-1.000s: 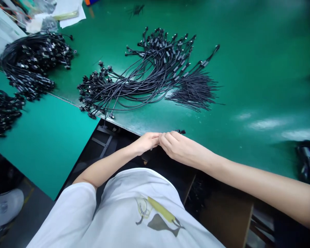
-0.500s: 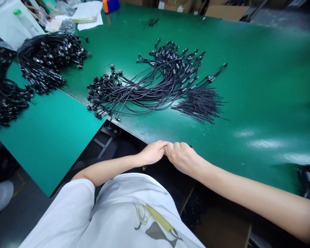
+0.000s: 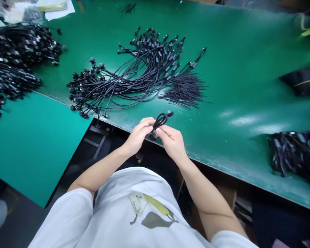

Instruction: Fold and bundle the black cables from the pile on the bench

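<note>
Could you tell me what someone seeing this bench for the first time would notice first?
Most likely the big fan of loose black cables spread across the middle of the green table, with denser heaps at the far left and right edge. Next, at the table's near edge, the left hand and right hand together hold one small coiled black cable.

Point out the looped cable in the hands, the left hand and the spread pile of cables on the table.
looped cable [image 3: 160,120], head view, on the black loop above the fingers.
left hand [image 3: 139,134], head view, on its back.
spread pile of cables [image 3: 134,79], head view, on the middle strands.
</note>
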`<state>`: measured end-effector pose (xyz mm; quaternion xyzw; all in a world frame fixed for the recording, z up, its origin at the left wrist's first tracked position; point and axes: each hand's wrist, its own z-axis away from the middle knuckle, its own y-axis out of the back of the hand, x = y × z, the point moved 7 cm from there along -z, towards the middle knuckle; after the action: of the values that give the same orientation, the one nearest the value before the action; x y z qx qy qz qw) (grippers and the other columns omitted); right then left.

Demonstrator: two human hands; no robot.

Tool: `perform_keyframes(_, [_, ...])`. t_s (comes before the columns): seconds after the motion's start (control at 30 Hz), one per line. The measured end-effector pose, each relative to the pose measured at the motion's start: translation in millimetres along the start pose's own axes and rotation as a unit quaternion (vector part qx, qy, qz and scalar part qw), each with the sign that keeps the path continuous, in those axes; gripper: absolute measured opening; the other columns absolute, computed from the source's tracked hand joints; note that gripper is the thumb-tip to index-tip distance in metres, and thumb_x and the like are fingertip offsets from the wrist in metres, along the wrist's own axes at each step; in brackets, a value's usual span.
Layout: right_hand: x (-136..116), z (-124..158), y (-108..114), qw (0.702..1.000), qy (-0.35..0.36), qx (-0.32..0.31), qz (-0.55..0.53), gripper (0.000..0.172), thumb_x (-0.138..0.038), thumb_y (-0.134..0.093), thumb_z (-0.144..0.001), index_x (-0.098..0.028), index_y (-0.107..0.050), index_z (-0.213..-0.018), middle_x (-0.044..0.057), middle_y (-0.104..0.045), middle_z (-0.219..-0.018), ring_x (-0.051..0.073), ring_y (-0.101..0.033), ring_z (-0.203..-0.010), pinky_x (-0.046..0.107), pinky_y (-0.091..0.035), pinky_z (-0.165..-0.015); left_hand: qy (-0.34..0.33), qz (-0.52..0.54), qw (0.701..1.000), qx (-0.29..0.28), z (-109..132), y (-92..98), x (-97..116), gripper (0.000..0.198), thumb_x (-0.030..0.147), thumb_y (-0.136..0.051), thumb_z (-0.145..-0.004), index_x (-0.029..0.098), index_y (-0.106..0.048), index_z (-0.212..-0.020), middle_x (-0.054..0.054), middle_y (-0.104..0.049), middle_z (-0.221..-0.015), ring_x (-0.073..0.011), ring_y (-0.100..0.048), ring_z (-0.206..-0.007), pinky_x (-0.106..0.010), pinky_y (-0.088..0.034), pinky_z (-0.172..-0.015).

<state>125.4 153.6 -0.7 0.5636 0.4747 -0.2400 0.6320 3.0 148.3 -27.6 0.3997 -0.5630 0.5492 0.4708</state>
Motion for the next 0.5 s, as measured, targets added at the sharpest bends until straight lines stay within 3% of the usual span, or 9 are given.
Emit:
perform_keyframes(0.1, [18, -2, 0, 0.992, -0.06, -0.059, -0.095, 0.04, -0.046, -0.047, -0.092, -0.018, -0.051, -0.065, -0.003, -0.042, -0.056, 0.01, -0.038, -0.055, 0.024, -0.031, -0.058, -0.035, -0.141, 0.986, -0.078, 7, -1.6, 14, 0.024, 0.016, -0.054, -0.082, 0.022, -0.077, -0.082, -0.005, -0.059, -0.103, -0.0196, -0.053, -0.107, -0.036, -0.039, -0.104])
perform_keyframes(0.17, [23, -3, 10, 0.996, -0.064, -0.041, -0.056, 0.038, -0.043, -0.047, -0.091, -0.017, -0.051, -0.064, -0.002, -0.045, -0.058, 0.011, -0.04, -0.058, 0.024, -0.031, -0.06, -0.052, -0.231, 0.964, -0.124, 13, -7.0, 13, 0.029, 0.012, -0.051, -0.081, 0.023, -0.077, -0.076, -0.004, -0.055, -0.092, -0.0177, -0.052, -0.096, -0.036, -0.041, -0.099])
perform_keyframes(0.23, [17, -1, 19, 0.999, -0.035, -0.002, 0.018, 0.035, -0.039, -0.046, -0.092, -0.017, -0.05, -0.064, 0.0, -0.05, -0.062, 0.011, -0.044, -0.061, 0.024, -0.031, -0.062, -0.039, -0.252, 0.957, -0.14, 14, -9.6, 2, 0.03, 0.01, -0.051, -0.08, 0.022, -0.078, -0.075, -0.003, -0.052, -0.085, -0.0158, -0.051, -0.087, -0.033, -0.043, -0.092])
perform_keyframes(0.3, [3, 5, 14, 0.996, 0.034, -0.023, 0.077, 0.034, -0.035, -0.043, -0.094, -0.017, -0.051, -0.066, 0.002, -0.054, -0.066, 0.011, -0.046, -0.064, 0.024, -0.032, -0.064, 0.011, -0.192, 0.973, -0.127, 9, -7.6, -12, 0.024, 0.014, -0.054, -0.08, 0.019, -0.077, -0.076, -0.003, -0.052, -0.084, -0.0145, -0.052, -0.083, -0.03, -0.045, -0.085])
perform_keyframes(0.4, [-12, 20, -8, 0.973, 0.129, -0.13, 0.138, 0.033, -0.031, -0.04, -0.096, -0.017, -0.055, -0.07, 0.003, -0.06, -0.071, 0.012, -0.049, -0.066, 0.024, -0.031, -0.064, 0.071, -0.046, 0.993, -0.081, 0, 1.0, -16, 0.019, 0.024, -0.058, -0.082, 0.017, -0.075, -0.078, -0.004, -0.057, -0.09, -0.0139, -0.056, -0.083, -0.026, -0.047, -0.078])
perform_keyframes(0.5, [-1, 17, -8, 0.973, 0.1, -0.146, 0.148, 0.031, -0.029, -0.041, -0.096, -0.017, -0.055, -0.07, 0.002, -0.06, -0.068, 0.011, -0.05, -0.063, 0.023, -0.031, -0.062, 0.046, -0.001, 0.993, -0.109, 2, 1.4, 5, 0.021, 0.025, -0.058, -0.083, 0.018, -0.075, -0.073, -0.004, -0.057, -0.092, -0.0133, -0.057, -0.081, -0.027, -0.048, -0.076])
